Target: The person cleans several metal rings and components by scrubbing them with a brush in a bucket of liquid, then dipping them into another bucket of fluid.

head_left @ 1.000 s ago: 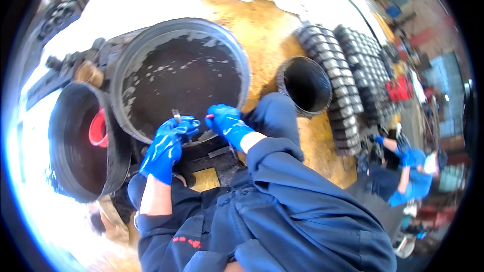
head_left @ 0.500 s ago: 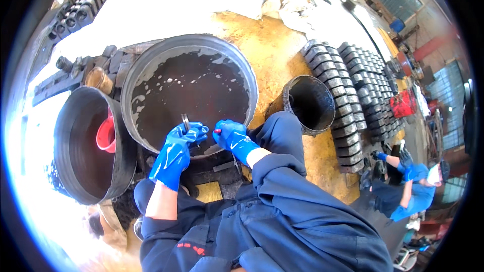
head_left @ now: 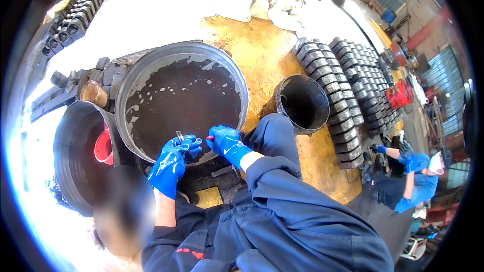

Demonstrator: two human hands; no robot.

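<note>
- Your left hand [head_left: 174, 160], in a wet-looking blue glove, grips a small metal piece [head_left: 179, 134] between thumb and fingers; its bright end sticks up just left of the frame's centre.
- Your right hand [head_left: 228, 143], gloved the same way, is clenched around a small red-ended thing [head_left: 209, 138]; only the red end shows at the thumb side, so you cannot tell what the rest is.
- Your two hands are near each other but apart, and both overlap the near edge of the large round tub [head_left: 146, 65] in the picture.
- Dark liquid [head_left: 186, 95] lies in that tub, left of centre, with pale flecks on its surface and a pale crust along the inner wall.
- At the left of the frame, just beside the tub, you have a smaller, tilted-looking bucket [head_left: 70, 126] with a red plastic vessel [head_left: 103, 147] inside.
- A brownish pot [head_left: 94, 93] sits above that bucket in the frame.
- Right of centre, beside your bent right knee [head_left: 275, 131], stands a dark cylindrical bucket [head_left: 305, 102], on a yellow-brown floor [head_left: 262, 55].
- Farther right you see long rows of dark blocks [head_left: 333, 100] set close together.
- At the lower right, well apart from you, a co-worker [head_left: 421, 186] in blue wears blue gloves.
</note>
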